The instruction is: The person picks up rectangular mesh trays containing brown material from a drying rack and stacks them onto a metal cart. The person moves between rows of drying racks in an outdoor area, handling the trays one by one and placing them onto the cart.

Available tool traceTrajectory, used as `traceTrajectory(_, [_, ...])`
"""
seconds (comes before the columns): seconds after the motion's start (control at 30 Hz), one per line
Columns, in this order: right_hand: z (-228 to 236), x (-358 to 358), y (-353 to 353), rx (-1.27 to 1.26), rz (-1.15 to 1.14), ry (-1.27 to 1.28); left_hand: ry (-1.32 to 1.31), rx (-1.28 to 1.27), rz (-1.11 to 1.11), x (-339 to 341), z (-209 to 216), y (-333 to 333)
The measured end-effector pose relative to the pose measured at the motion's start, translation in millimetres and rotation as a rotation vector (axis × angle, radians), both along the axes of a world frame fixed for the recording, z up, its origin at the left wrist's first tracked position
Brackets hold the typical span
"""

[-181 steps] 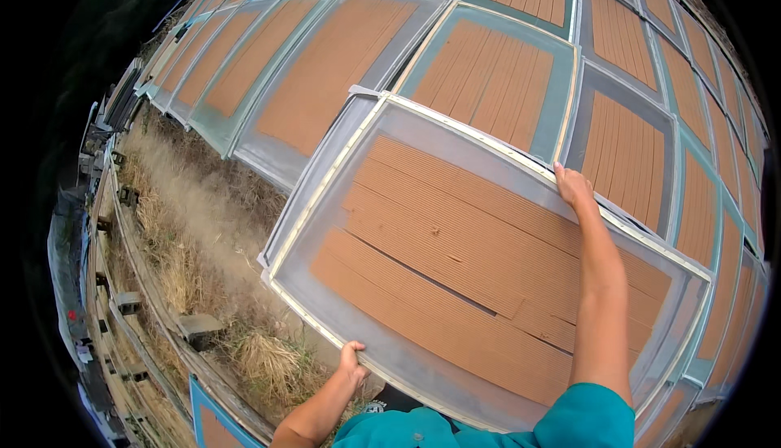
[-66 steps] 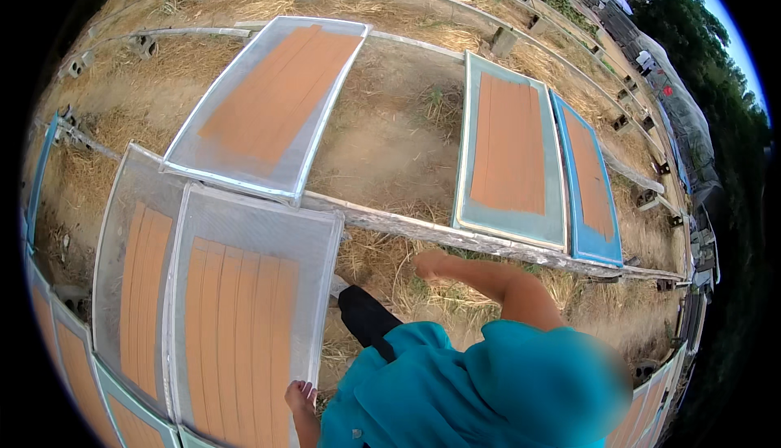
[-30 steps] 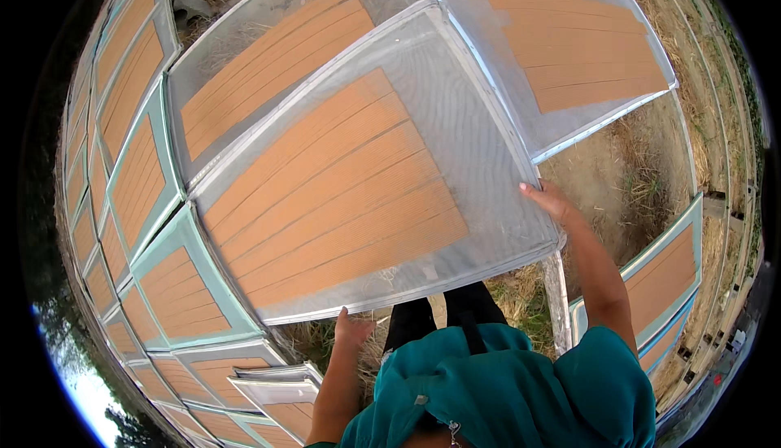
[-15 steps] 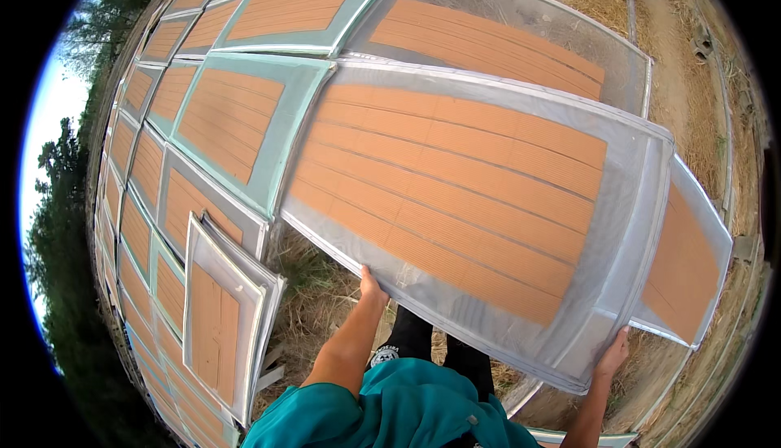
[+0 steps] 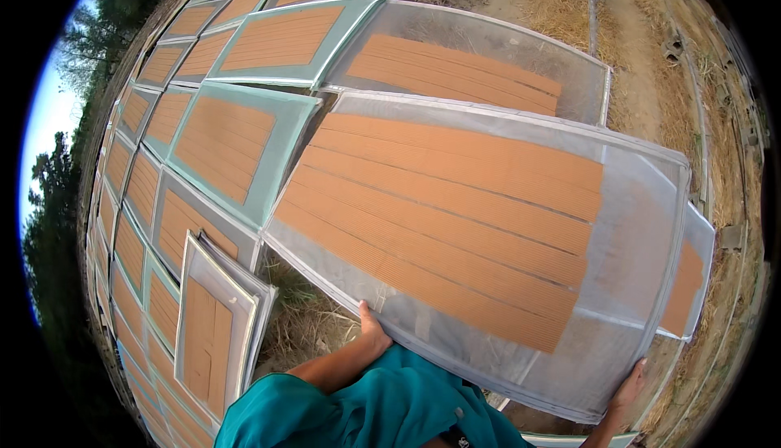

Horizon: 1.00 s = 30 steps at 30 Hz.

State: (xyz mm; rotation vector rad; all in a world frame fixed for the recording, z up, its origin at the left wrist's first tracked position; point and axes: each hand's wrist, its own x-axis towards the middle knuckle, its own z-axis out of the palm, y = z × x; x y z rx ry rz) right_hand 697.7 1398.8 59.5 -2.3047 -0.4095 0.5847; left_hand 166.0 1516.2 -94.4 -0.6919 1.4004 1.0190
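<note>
A large drying screen [image 5: 622,338] of pale mesh on a light frame spans the space before me, tilted. Orange-brown ridged strips [image 5: 455,212] lie side by side across its middle. My left hand [image 5: 374,330] grips the near long edge, thumb over the frame and fingers hidden beneath. At the near right corner my right hand [image 5: 628,387] holds the frame's end, its fingers partly hidden. The far left corner of this screen lies close to a green-edged screen [image 5: 291,135]. Its right end overlaps another pale screen [image 5: 706,232] below.
Rows of similar screens [image 5: 240,49] stretch away to the left. Two or more smaller framed screens [image 5: 244,305] lean stacked at my left. Beyond the held one lies another mesh screen [image 5: 582,86]. Dry grass and dirt [image 5: 630,90] run along the right, with a wire line and posts.
The held screen has shifted right and toward me, its right end raised. A gap now shows beside the green-edged screen. Both hands moved down in view with it, and my body leans in closer.
</note>
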Motion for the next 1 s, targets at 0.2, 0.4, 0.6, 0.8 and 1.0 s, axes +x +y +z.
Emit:
traceTrajectory(0.2, [-66,46,32,0.207,0.045,0.237,0.082,0.279,-0.159,-9,94,28])
traceTrajectory(0.4, [-51,-5,86,0.412,0.078,0.394,0.259,0.500,-0.186,-46,157,1])
traceTrajectory(0.6, [-34,-74,111,0.555,0.213,0.522,0.378,0.608,-0.060,-103,197,-62])
traceTrajectory(0.8, [-3,-162,131,0.436,0.541,0.488,0.407,0.543,0.219,-172,190,-163])
traceTrajectory(1.0, [-2,-244,124,0.223,0.849,0.326,0.436,0.312,0.520,-222,151,-288])
